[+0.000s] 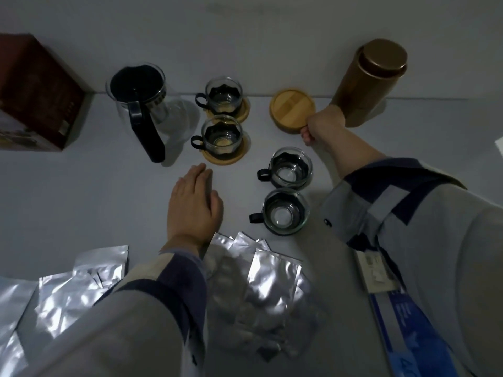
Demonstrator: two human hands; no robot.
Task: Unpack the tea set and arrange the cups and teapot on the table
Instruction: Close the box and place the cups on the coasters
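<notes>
A glass teapot (137, 89) with a black handle stands at the back left of the table. Two glass cups (223, 93) (221, 134) sit on round wooden coasters beside it. Two more cups (290, 168) (284, 210) stand directly on the table nearer me. My right hand (322, 126) grips the near edge of a stack of wooden coasters (291, 107) at the back. My left hand (194, 205) hovers flat, fingers straight, over the table's middle and holds nothing.
A gold tea canister (371, 80) stands right behind my right hand. A dark red box (35, 96) is at the far left. Several silver foil pouches (253, 281) lie along the near edge. The wall runs right behind the table.
</notes>
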